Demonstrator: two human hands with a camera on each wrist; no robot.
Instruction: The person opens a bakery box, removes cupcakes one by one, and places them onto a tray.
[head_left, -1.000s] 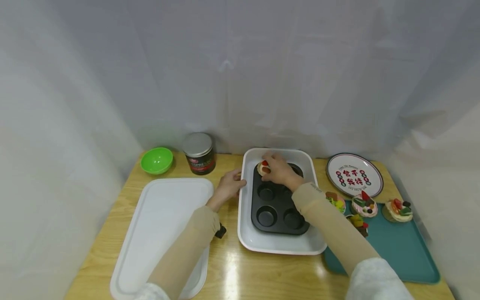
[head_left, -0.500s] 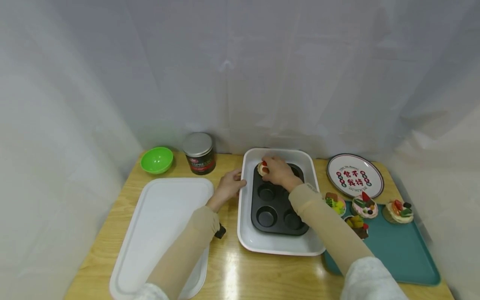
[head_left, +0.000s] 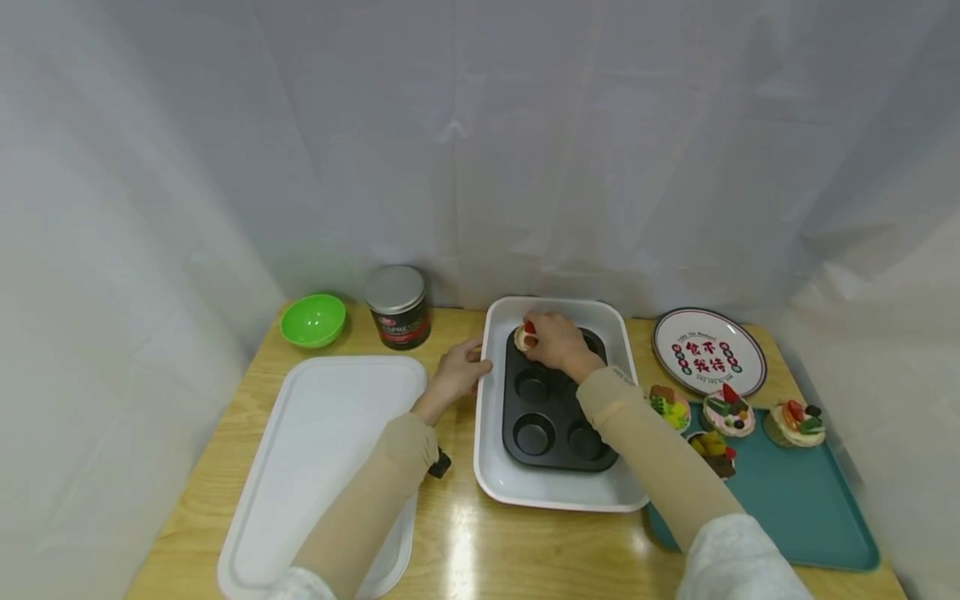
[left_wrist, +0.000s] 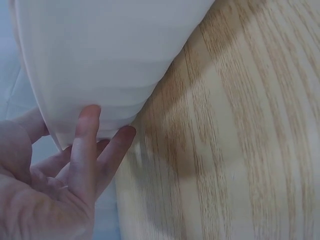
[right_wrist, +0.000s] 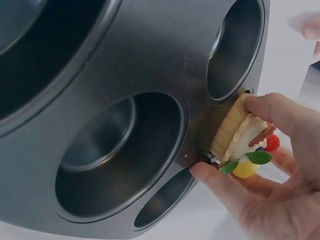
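Observation:
A black muffin tin (head_left: 557, 410) lies inside a white baking dish (head_left: 557, 492). My right hand (head_left: 550, 339) pinches a small cupcake (head_left: 524, 333) topped with red, yellow and green bits, held at the tin's far-left cup. In the right wrist view the cupcake (right_wrist: 241, 136) is tilted at the tin's (right_wrist: 150, 60) edge, between thumb and fingers of the right hand (right_wrist: 225, 135). My left hand (head_left: 459, 372) rests against the dish's left rim. Its straight fingers (left_wrist: 85, 135) touch the dish's outer wall (left_wrist: 100, 55).
A green bowl (head_left: 312, 320) and a dark lidded can (head_left: 398, 307) stand at the back left. A white tray (head_left: 322, 467) lies at the front left. A printed plate (head_left: 708, 350) and a teal tray (head_left: 802, 500) with several decorated cupcakes (head_left: 727, 410) sit on the right.
My right hand with the cupcake has shifted only slightly at the far-left cup. The left hand has stayed on the dish's rim.

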